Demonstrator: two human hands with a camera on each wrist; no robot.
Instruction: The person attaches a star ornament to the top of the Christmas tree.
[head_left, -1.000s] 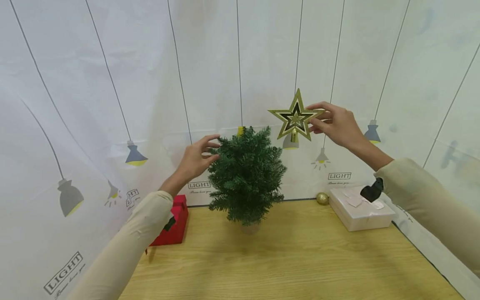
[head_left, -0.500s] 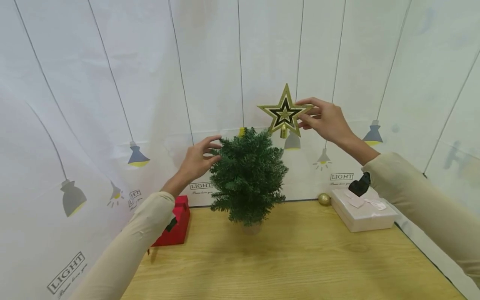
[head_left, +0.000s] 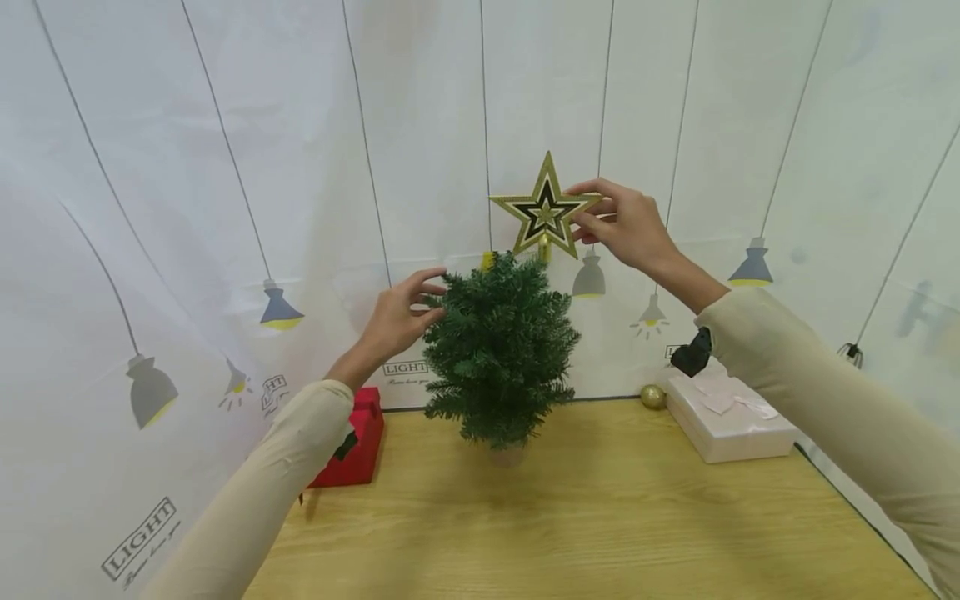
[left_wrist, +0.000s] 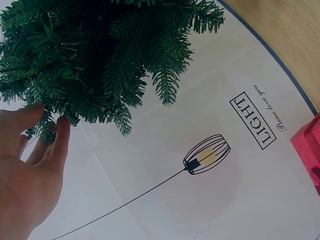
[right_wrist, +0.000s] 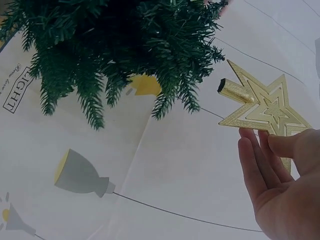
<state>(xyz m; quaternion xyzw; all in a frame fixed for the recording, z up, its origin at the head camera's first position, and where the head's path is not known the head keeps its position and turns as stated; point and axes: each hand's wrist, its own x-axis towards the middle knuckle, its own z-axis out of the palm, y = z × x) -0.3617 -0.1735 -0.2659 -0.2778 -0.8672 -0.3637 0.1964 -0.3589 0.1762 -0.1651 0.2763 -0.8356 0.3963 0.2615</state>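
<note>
Closest to the head camera, a beige left sleeve (head_left: pixel 255 475) and a beige right sleeve (head_left: pixel 810 400) are stretched forward over the wood-grained table (head_left: pixel 562 533), and a black device (head_left: pixel 692 353) is worn at the right cuff. The left hand (head_left: pixel 401 317) is placed at the left side of a small green tree (head_left: pixel 498 350); its fingers are relaxed, thumb and fingers parted, and branch tips are touched between them. By the right hand (head_left: pixel 628 225), a gold star (head_left: pixel 546 212) is pinched at one of its points between thumb and fingers. The star is held upright just above the tree, slightly to the right of its top, its tube pointed downward and seen clear of the branches in the right wrist view. The tree is supported upright by a pale base (head_left: pixel 507 456). A red box (head_left: pixel 363 446), partly covered by the left cuff, is set to the left; a pale box (head_left: pixel 738 425) with a bow is set to the right, with a gold ball (head_left: pixel 653 397) just beside it. Behind everything, a white backdrop (head_left: pixel 420 108) is printed with hanging lamps and "LIGHT".
</note>
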